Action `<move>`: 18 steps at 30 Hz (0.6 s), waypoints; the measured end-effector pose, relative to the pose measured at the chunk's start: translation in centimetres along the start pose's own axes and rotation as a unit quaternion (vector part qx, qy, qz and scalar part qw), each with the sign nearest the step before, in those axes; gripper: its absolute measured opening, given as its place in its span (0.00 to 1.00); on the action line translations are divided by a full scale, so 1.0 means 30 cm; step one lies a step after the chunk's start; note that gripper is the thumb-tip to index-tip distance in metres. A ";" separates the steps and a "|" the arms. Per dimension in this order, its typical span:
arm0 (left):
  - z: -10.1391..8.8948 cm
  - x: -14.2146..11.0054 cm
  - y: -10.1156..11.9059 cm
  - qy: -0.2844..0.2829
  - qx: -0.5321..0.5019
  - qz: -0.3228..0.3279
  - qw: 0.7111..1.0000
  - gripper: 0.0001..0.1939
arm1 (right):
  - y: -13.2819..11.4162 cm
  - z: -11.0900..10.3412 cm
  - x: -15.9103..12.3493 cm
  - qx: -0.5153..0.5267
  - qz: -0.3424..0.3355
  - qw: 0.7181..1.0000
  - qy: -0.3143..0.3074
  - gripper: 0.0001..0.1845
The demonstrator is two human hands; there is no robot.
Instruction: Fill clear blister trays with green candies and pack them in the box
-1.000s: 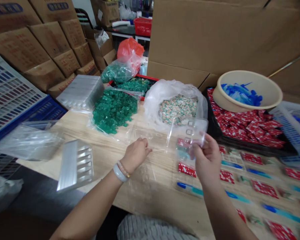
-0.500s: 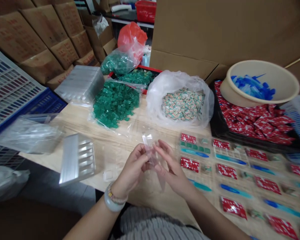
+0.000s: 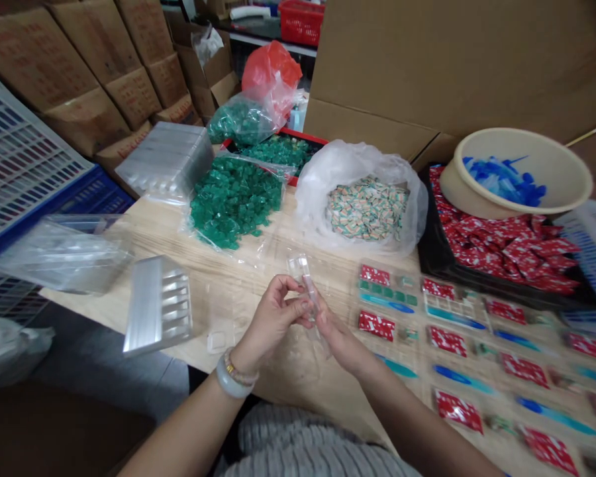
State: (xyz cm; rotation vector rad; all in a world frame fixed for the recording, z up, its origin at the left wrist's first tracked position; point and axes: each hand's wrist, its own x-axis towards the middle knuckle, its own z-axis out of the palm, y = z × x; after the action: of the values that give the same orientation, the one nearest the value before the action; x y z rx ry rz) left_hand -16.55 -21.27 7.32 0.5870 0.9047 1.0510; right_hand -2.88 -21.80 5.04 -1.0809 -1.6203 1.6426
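Between my hands is a clear plastic blister tray (image 3: 299,266), tilted up on its edge above the wooden table (image 3: 258,265). My left hand (image 3: 275,315) pinches its near side with thumb and fingers. Along the other side lies my right hand (image 3: 336,334), its fingers partly hidden behind the clear plastic. Left of my hands, a clear tray (image 3: 217,341) rests on the table. Beyond that stands a nested stack of clear trays (image 3: 146,305). To the right lie several filled trays with red packets (image 3: 376,325), small sachets and blue brushes (image 3: 461,379).
Green pieces (image 3: 233,199) spill from an open bag at the back. A white bag of small sachets (image 3: 367,209) stands beside them. At the right, a beige basin (image 3: 526,142) of blue items sits over a black tray (image 3: 430,265) of red packets. Cartons (image 3: 74,112) line the left.
The tray has turned more edge-on and upright. My left fingers have shifted along its edge, and my right hand has flattened against its side. The camera view has moved slightly.
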 end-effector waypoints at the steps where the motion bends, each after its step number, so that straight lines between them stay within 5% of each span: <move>1: -0.002 0.002 -0.001 -0.001 0.002 -0.001 1.000 0.19 | 0.003 0.001 0.002 0.005 -0.001 1.000 0.003 0.35; 12: -0.002 0.011 -0.003 0.006 0.023 0.017 1.000 0.16 | 0.019 0.003 0.016 -0.006 0.008 1.000 0.017 0.37; 18: 0.007 -0.017 0.032 0.036 0.155 0.006 0.987 0.06 | 0.008 0.004 0.014 -0.074 0.012 0.996 0.049 0.36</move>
State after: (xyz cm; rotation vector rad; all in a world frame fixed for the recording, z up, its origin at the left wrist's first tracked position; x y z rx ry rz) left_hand -16.93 -21.36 8.34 0.8169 1.1393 0.9524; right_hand -3.15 -21.51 4.73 -1.2397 -1.6920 1.4787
